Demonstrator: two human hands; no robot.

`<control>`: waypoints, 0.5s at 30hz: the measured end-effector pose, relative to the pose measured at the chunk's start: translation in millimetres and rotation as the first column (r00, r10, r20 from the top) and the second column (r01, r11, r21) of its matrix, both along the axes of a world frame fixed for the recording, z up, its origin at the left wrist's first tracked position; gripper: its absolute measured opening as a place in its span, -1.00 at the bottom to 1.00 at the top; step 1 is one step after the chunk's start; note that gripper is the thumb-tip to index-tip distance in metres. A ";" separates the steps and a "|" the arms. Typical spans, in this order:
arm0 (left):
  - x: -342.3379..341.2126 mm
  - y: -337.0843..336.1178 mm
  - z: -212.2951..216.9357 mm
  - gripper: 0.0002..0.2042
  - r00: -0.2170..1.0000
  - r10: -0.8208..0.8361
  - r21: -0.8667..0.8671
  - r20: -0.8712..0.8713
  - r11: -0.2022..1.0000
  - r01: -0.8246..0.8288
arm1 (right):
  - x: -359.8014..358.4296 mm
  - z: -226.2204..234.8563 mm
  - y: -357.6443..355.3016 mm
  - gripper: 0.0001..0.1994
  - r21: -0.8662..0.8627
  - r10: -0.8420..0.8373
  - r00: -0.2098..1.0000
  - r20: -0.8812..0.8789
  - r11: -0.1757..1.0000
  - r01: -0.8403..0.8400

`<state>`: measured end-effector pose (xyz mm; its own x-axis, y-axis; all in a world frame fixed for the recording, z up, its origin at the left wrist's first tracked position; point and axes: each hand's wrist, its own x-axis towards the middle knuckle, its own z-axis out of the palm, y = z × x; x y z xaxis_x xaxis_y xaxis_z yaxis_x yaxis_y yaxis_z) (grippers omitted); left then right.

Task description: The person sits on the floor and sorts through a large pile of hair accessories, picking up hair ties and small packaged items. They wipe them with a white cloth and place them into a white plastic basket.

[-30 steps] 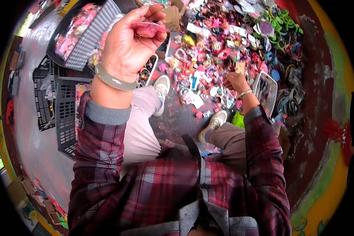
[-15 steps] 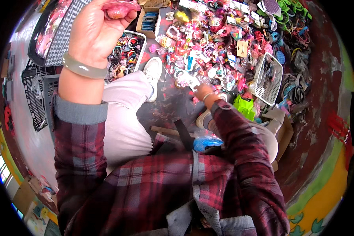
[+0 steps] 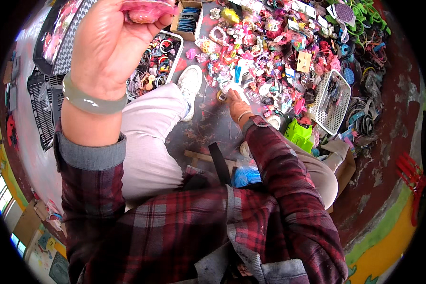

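Note:
My left hand is raised close to the camera, fingers closed on a flat pink accessory at the top edge. A pale green bangle circles that wrist. My right hand reaches down to the floor at the near edge of a big heap of colourful hair accessories. Its fingertips rest at a small white piece. The back of the hand hides the fingers, so I cannot tell whether it grips the piece. Both arms wear a red plaid shirt.
A white basket of hair ties lies by my left knee, and a white mesh basket lies to the right. Black crates stand at the left. A green plastic item, a cardboard box and a blue bag lie near my right leg.
My right hand has moved left from beside the white mesh basket to the near edge of the heap. My left hand stays raised with the pink accessory, now larger in view.

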<state>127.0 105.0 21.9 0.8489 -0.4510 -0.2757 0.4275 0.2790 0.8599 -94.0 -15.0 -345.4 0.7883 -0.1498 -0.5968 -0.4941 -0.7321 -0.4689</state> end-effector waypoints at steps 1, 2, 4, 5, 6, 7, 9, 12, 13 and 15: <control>-1.2 1.2 0.4 -0.79 1.000 0.002 0.001 0.005 1.000 -0.002 | -9.5 -40.9 -5.7 -0.52 -0.023 0.022 0.994 0.110 1.000 -0.020; -2.5 1.0 2.1 -0.79 1.000 -0.001 -0.003 0.011 1.000 0.001 | -7.9 -38.7 -10.0 -0.52 -0.054 0.043 0.975 0.219 0.998 -0.032; -5.1 0.1 3.5 -0.79 1.000 0.002 0.000 0.004 1.000 -0.002 | -11.1 -31.9 -23.5 -0.67 -0.132 -0.017 0.903 0.430 0.988 0.081; -6.0 -2.0 5.2 -0.79 1.000 0.002 0.002 -0.006 1.000 -0.002 | -6.8 -19.2 -32.6 -0.72 -0.074 -0.165 0.890 0.425 0.973 0.217; -7.0 -4.0 6.7 -0.79 1.000 0.002 0.004 -0.017 1.000 -0.002 | -4.5 -10.0 -40.1 -0.75 -0.017 -0.311 0.856 0.413 0.937 0.349; -8.5 -5.7 8.1 -0.80 1.000 -0.003 -0.004 -0.022 1.000 0.003 | -8.0 -32.8 -46.2 -0.81 0.283 -0.674 0.598 0.434 0.732 0.619; -11.1 -5.2 8.5 -0.81 1.000 0.009 -0.014 -0.029 1.000 -0.009 | -1.5 -17.3 -56.2 -0.86 0.733 -0.965 0.260 -0.016 0.166 0.659; -7.5 -9.5 5.7 -0.82 0.994 0.008 -0.038 -0.108 0.999 -0.012 | -5.4 -2.1 -74.9 -0.91 0.815 -0.926 0.127 -0.357 -0.242 0.527; -6.3 -9.2 2.8 -0.83 0.997 -0.036 -0.070 -0.071 0.997 0.031 | -7.4 0.8 -79.7 -0.92 0.833 -0.918 0.153 -0.365 -0.249 0.494; -4.1 -11.3 -1.9 -0.84 0.992 -0.093 -0.088 -0.081 0.992 0.086 | -10.6 4.2 -84.5 -0.91 0.867 -0.915 0.213 -0.342 -0.219 0.448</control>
<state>122.9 93.7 20.0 0.7794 -0.5486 -0.3028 0.5242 0.3061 0.7947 -104.6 -99.6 -341.2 0.6189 -0.4874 -0.6160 -0.0260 0.7711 -0.6362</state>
